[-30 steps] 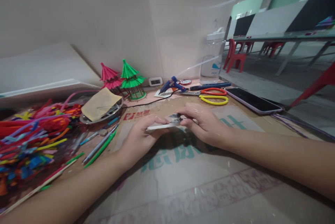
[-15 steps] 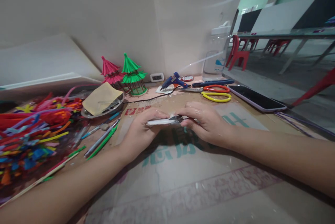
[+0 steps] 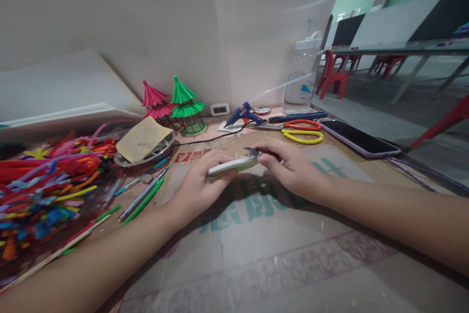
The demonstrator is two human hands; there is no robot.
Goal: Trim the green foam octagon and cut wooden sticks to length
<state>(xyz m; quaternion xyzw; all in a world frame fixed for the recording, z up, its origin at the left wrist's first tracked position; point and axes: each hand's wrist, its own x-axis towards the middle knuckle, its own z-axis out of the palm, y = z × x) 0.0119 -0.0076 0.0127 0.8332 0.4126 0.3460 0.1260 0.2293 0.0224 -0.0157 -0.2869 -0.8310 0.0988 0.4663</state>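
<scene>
Over the middle of the printed cardboard sheet point(image 3: 278, 235): left hand point(image 3: 200, 183), 1, pinching white flat piece point(image 3: 229, 166), 1, between thumb and fingers, raised off the sheet. Over the same middle, to the right: right hand point(image 3: 289, 169), 1, closed round small metal-bladed tool point(image 3: 252, 154), 1, with two blade tips at the white piece's far right end; contact between them not tellable.

Beyond the sheet's far edge: blue glue gun point(image 3: 242, 113), 1; white digital display point(image 3: 220, 109), 1; miniature towers, 2, one green point(image 3: 186, 108), one pink point(image 3: 155, 100); clear bottle point(image 3: 301, 78), 1.

At the far edge: scissors point(image 3: 303, 137), 1 pair, red and yellow handles. At the far right: phone point(image 3: 361, 139), 1, screen up.

Left of the sheet: metal tray point(image 3: 167, 147), 1; grey pen point(image 3: 141, 200), 1; heap of coloured strips point(image 3: 44, 191), too tangled to count.

Edges: left, lined by pen; far, crowded by scissors. Room for moving: widest on the sheet's near side, between forearms; tightest toward the far edge.
</scene>
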